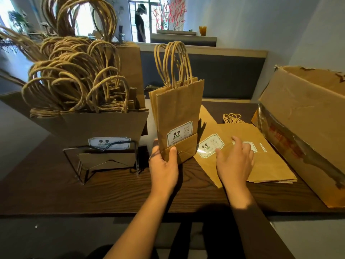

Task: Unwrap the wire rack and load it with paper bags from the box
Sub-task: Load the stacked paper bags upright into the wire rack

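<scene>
Left grip (pixel 164 161) holds a small upright bundle of paper bags (pixel 177 116), squaring it on the desk (pixel 112 193); right grip (pixel 235 161), fingers spread, presses flat bags (pixel 261 161) just beyond, likely gathering more.

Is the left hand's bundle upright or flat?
Upright. The left hand grips the bundle at its base on the table, handles pointing up.

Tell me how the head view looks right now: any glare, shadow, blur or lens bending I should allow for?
Head view: the windows behind are blown out; the label on the flat bags shows glare; the right hand is slightly motion-blurred, the left hand sharper; the upright bags cast a dark shadow to their right; wide-angle bending tilts the cardboard box and the bags in the wire rack.
</scene>
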The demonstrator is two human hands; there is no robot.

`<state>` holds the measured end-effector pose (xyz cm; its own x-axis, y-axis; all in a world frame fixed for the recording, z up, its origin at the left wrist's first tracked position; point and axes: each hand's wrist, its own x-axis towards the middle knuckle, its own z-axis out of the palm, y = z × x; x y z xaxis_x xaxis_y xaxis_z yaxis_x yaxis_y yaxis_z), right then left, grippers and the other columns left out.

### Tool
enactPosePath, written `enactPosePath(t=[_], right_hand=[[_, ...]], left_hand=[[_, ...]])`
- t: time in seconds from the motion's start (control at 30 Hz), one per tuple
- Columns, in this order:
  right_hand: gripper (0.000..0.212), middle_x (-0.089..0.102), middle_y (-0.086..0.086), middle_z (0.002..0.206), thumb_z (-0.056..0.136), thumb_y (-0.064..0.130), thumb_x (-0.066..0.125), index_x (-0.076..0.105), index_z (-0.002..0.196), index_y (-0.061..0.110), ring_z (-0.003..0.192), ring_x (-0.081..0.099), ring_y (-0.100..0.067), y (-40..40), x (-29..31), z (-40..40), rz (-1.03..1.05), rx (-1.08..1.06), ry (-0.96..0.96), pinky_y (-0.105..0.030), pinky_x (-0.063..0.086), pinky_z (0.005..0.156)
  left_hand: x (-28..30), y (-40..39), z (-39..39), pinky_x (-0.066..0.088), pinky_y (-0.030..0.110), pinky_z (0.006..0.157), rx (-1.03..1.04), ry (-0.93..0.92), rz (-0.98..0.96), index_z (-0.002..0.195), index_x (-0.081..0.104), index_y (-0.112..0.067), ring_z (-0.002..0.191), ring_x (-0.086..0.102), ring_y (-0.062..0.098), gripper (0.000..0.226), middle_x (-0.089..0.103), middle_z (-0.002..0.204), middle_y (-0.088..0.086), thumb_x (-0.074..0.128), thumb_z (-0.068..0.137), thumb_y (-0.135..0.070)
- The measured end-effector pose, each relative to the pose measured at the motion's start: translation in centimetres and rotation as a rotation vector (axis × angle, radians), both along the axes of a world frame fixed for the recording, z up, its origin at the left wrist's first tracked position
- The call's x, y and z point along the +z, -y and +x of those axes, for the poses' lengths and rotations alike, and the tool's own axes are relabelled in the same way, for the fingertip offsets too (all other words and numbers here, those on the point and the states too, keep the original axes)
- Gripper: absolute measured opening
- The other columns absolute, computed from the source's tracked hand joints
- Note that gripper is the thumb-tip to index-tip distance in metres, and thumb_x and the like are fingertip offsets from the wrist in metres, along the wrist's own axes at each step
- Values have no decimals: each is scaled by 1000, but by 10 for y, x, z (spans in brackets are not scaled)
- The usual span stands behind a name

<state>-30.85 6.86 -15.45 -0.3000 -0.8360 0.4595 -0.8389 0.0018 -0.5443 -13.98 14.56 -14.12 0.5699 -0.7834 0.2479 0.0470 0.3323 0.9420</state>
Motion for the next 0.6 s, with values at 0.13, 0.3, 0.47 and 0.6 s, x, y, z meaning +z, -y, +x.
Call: enactPosePath(t=[0.13,0.3,0.47,0.6], right_hand=[[41,55,-8,121,92,34,72,56,126,18,117,52,-29,0,-1,-3,-85,18,112,-48,44,99],[40,52,-9,128,98,37,61,52,127,11,117,53,-29,2,2,-9,-178,-7,368,-42,45,94],[37,49,4,122,105,37,45,40,134,14,110,47,-17,-14,15,-6,-308,47,773,-36,39,91],[28,56,3,119,103,46,44,35,122,28,115,54,-25,-20,13,2,-205,297,713,-45,46,94]], left_hand=[[-1,0,2,57,38,98,10,-63,22,106,60,-37,109,69,6,27,73,110,-10,62,100,-11],[-2,1,3,58,41,98,41,-67,31,111,58,-34,107,70,5,28,72,113,-9,62,100,-8],[-2,4,2,56,40,101,12,-39,75,119,62,-26,106,69,4,27,73,114,-7,62,99,-9],[1,2,2,54,40,104,-42,41,19,106,69,-38,115,66,8,24,73,114,-12,58,89,-25]])
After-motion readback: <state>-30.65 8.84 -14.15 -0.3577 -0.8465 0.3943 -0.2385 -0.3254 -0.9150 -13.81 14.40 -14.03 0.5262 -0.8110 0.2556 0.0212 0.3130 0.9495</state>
